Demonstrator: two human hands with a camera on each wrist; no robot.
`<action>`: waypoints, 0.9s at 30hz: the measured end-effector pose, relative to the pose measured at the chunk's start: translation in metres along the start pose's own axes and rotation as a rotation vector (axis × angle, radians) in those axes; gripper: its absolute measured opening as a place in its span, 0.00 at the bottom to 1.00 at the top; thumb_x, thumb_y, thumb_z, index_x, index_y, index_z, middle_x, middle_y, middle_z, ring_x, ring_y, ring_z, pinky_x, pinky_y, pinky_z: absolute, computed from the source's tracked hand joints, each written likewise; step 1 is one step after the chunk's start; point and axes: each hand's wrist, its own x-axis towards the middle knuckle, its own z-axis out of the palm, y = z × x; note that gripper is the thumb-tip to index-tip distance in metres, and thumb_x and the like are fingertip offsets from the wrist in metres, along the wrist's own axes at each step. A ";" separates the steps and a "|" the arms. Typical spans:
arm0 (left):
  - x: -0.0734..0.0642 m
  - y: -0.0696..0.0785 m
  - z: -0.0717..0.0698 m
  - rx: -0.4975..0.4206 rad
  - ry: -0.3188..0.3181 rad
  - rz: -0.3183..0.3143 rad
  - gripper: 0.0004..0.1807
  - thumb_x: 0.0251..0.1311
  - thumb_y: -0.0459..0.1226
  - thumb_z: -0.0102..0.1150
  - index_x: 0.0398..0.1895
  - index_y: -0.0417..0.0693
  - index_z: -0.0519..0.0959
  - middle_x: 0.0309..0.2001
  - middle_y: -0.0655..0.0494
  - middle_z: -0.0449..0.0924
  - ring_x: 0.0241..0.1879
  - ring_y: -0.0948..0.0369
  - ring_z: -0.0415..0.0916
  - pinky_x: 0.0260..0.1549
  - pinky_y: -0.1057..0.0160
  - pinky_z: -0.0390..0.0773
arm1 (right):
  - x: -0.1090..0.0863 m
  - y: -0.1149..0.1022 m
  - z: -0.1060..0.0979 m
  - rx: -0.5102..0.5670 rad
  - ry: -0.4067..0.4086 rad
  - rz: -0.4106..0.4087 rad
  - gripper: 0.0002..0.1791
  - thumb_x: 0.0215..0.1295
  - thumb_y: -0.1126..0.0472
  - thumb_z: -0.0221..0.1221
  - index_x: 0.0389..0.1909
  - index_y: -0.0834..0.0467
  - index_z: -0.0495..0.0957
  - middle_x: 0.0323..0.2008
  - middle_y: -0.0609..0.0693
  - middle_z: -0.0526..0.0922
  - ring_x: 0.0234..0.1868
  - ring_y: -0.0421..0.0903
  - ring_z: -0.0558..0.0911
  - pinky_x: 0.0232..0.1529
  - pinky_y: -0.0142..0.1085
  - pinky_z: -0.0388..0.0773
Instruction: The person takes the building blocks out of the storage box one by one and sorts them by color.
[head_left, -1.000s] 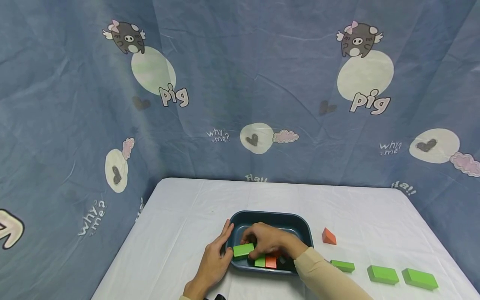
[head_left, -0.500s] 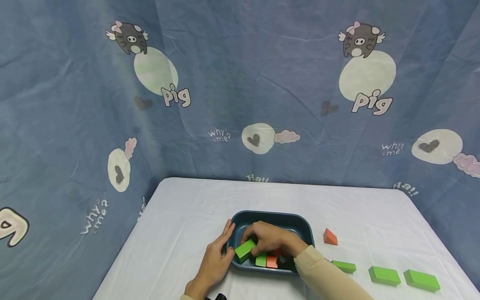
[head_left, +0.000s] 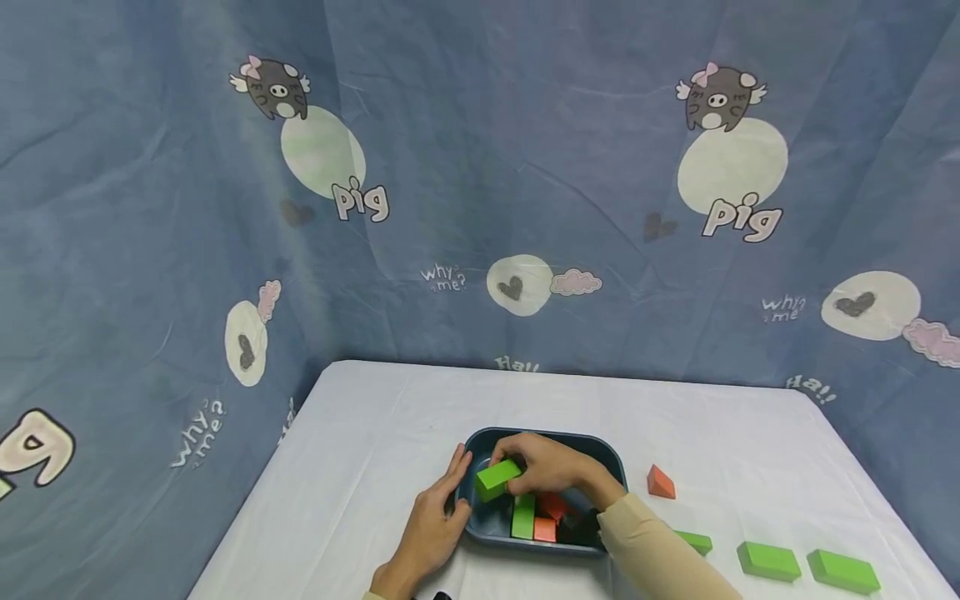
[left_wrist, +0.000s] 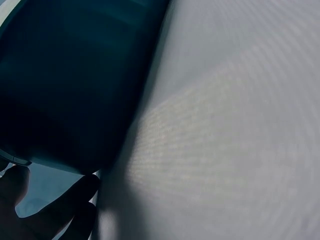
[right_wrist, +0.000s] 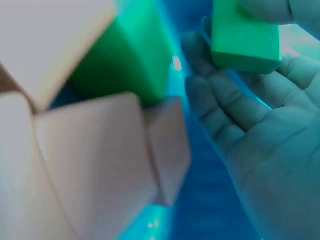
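Thumb and fingertips of my right hand [head_left: 551,462] pinch a green block [head_left: 497,481], lifted and tilted over the left part of a dark blue tray [head_left: 570,551]. The right wrist view shows this green block [right_wrist: 245,42] between thumb and fingers. Along the tray's left side rests my left hand [head_left: 429,529], fingers extended, thumb at the rim. In the left wrist view its fingers [left_wrist: 80,195] touch the tray's wall. Inside the tray lie another green block [head_left: 523,518], an orange block [head_left: 545,530] and a red-orange piece [head_left: 553,505]. My right forearm hides the tray's right corner.
On the white tablecloth [head_left: 397,417], right of the tray, stands an orange wedge block [head_left: 661,482]. Nearer the front lie green blocks: one [head_left: 696,543] partly behind my right sleeve, one [head_left: 769,561] in the middle, one [head_left: 843,572] farthest right. A blue printed curtain [head_left: 450,150] hangs behind.
My right hand has raised the green block and shifted it slightly right and away, turning it on the way. More of the blocks below shows. The left hand stays at the tray.
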 end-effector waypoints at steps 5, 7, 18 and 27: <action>0.000 0.001 0.002 0.002 0.008 -0.013 0.39 0.57 0.26 0.54 0.76 0.47 0.66 0.77 0.57 0.58 0.72 0.60 0.60 0.69 0.55 0.63 | -0.010 -0.004 -0.010 0.163 0.024 -0.045 0.16 0.60 0.71 0.64 0.49 0.57 0.83 0.43 0.49 0.84 0.37 0.43 0.82 0.42 0.36 0.83; 0.000 0.001 0.002 0.000 0.007 -0.018 0.39 0.57 0.27 0.54 0.76 0.47 0.66 0.77 0.54 0.58 0.73 0.59 0.60 0.68 0.53 0.64 | -0.015 -0.006 -0.014 0.225 0.034 -0.073 0.17 0.60 0.72 0.63 0.51 0.60 0.82 0.45 0.52 0.84 0.39 0.46 0.83 0.44 0.38 0.83; 0.000 0.001 0.002 0.003 0.017 -0.031 0.39 0.56 0.27 0.55 0.75 0.49 0.68 0.77 0.54 0.60 0.72 0.64 0.59 0.68 0.60 0.61 | -0.049 -0.009 -0.035 0.346 0.124 -0.125 0.20 0.60 0.73 0.65 0.55 0.64 0.80 0.47 0.58 0.84 0.41 0.50 0.83 0.45 0.41 0.84; 0.002 0.003 0.003 0.019 0.027 -0.009 0.39 0.55 0.26 0.55 0.75 0.46 0.68 0.76 0.55 0.60 0.72 0.61 0.60 0.68 0.64 0.59 | -0.083 -0.005 -0.044 0.372 0.205 -0.166 0.21 0.61 0.74 0.62 0.56 0.69 0.80 0.47 0.64 0.83 0.42 0.49 0.83 0.44 0.40 0.84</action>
